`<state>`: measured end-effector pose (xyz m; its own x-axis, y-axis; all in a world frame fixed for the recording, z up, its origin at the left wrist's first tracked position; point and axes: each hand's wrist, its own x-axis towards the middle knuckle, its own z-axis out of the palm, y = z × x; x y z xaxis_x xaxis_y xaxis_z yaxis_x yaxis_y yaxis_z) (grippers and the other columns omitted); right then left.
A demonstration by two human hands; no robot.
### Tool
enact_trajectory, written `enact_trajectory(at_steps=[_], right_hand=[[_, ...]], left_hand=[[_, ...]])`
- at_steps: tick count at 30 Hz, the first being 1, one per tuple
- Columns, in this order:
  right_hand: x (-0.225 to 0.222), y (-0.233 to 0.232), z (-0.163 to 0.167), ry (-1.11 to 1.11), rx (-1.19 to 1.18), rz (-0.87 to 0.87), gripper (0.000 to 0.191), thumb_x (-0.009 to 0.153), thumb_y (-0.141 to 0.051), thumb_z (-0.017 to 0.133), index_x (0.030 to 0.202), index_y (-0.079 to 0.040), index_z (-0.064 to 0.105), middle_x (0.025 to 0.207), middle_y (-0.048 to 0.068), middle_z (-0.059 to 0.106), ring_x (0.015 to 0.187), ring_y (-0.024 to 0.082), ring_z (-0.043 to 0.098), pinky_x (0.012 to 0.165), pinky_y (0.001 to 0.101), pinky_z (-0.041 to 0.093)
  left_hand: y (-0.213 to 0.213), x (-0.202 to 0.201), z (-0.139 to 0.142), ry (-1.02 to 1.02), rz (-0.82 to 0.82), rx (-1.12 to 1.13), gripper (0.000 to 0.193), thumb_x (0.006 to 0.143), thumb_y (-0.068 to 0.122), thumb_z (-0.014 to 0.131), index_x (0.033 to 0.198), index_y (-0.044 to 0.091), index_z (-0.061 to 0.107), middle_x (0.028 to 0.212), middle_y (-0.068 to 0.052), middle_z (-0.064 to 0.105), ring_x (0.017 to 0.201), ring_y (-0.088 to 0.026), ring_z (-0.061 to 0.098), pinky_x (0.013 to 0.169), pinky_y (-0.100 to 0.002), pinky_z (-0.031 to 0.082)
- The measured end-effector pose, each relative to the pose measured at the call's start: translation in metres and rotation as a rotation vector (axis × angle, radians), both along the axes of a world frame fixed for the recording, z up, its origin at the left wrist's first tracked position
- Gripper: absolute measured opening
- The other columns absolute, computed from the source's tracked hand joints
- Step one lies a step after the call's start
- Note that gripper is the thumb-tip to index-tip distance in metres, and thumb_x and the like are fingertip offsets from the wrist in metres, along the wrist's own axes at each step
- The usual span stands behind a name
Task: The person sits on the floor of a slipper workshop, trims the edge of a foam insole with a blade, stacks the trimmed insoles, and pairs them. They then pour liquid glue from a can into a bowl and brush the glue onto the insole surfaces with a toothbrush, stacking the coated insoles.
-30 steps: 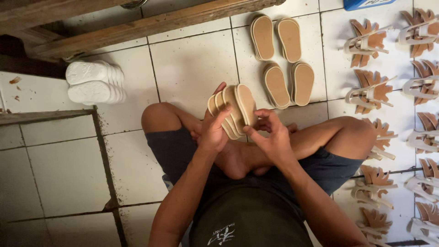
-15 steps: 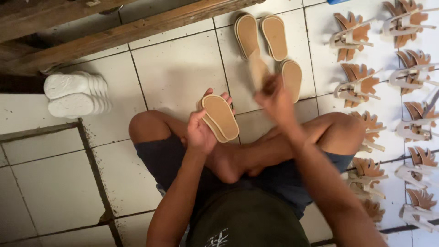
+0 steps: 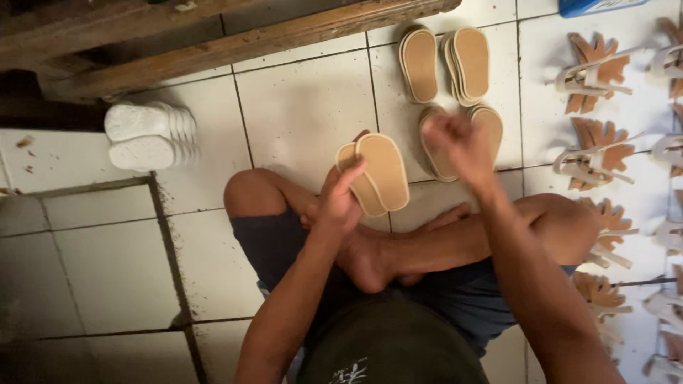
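Observation:
I sit cross-legged on a white tiled floor. My left hand (image 3: 338, 206) holds up two tan sandal insoles (image 3: 384, 171), fanned slightly, above my knees. My right hand (image 3: 459, 142) is blurred and hovers over two tan insoles (image 3: 491, 124) lying on the floor just beyond my legs. Nothing shows in it, and its fingers look loosely curled. Further out lie a single tan insole (image 3: 418, 64) and a small stack of tan insoles (image 3: 471, 60).
Two stacks of white soles (image 3: 149, 135) stand at the left by a wooden beam (image 3: 235, 43). Several brown-and-white strap uppers (image 3: 594, 75) lie in rows along the right side. A blue object (image 3: 597, 6) sits at the top right edge.
My right hand took an insole from the bunch in my left hand, carried it out to the floor insoles and now shows none. The left-hand bunch is smaller.

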<state>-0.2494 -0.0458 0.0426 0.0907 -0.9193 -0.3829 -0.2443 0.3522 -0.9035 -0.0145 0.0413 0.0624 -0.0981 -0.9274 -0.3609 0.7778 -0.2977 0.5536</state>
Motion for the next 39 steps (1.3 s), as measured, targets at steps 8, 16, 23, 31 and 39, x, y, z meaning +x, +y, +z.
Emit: enact_trajectory(at_steps=[8, 16, 23, 31, 39], right_hand=[[0.018, 0.098, 0.004, -0.469, 0.087, -0.002, 0.031, 0.095, -0.004, 0.068, 0.125, -0.001, 0.067, 0.107, 0.001, 0.073, 0.094, 0.009, 0.065, 0.084, 0.0262, 0.053], [-0.083, 0.067, -0.041, 0.046, -0.244, -0.344, 0.037, 0.095, -0.008, 0.061, 0.13, 0.005, 0.062, 0.11, 0.009, 0.074, 0.098, 0.018, 0.07, 0.085, 0.0314, 0.057], [-0.105, 0.02, -0.079, 0.381, -0.215, -0.229, 0.045, 0.094, -0.017, 0.071, 0.126, 0.012, 0.057, 0.098, 0.025, 0.065, 0.088, 0.031, 0.061, 0.08, 0.0373, 0.053], [-0.098, 0.026, -0.087, -0.159, 0.176, -0.293, 0.043, 0.083, -0.012, 0.073, 0.12, 0.008, 0.068, 0.103, 0.011, 0.075, 0.091, 0.021, 0.069, 0.083, 0.0325, 0.056], [-0.084, 0.045, -0.089, -0.028, -0.055, -0.157, 0.053, 0.086, -0.019, 0.068, 0.132, 0.004, 0.055, 0.103, 0.013, 0.068, 0.085, 0.021, 0.063, 0.071, 0.0389, 0.054]], left_hand=[[-0.006, -0.039, -0.023, 0.168, -0.182, 0.013, 0.066, 0.107, 0.051, 0.043, 0.151, 0.002, 0.044, 0.144, -0.013, 0.059, 0.129, -0.026, 0.058, 0.111, -0.041, 0.045], [-0.016, -0.094, -0.06, -0.711, -0.249, 0.165, 0.079, 0.096, 0.051, 0.057, 0.158, 0.008, 0.032, 0.148, -0.016, 0.051, 0.132, -0.029, 0.053, 0.103, -0.042, 0.042], [-0.057, -0.146, -0.088, -1.1, -0.317, 0.066, 0.072, 0.094, 0.036, 0.071, 0.143, -0.006, 0.038, 0.126, -0.022, 0.068, 0.113, -0.032, 0.067, 0.096, -0.042, 0.054], [-0.063, -0.152, -0.093, -1.003, -0.163, 0.098, 0.061, 0.086, 0.025, 0.077, 0.13, -0.01, 0.052, 0.108, -0.018, 0.07, 0.096, -0.029, 0.069, 0.082, -0.04, 0.056], [-0.046, -0.127, -0.089, -1.041, -0.279, 0.193, 0.063, 0.083, 0.033, 0.076, 0.126, -0.005, 0.05, 0.11, -0.021, 0.067, 0.096, -0.033, 0.067, 0.083, -0.044, 0.056]])
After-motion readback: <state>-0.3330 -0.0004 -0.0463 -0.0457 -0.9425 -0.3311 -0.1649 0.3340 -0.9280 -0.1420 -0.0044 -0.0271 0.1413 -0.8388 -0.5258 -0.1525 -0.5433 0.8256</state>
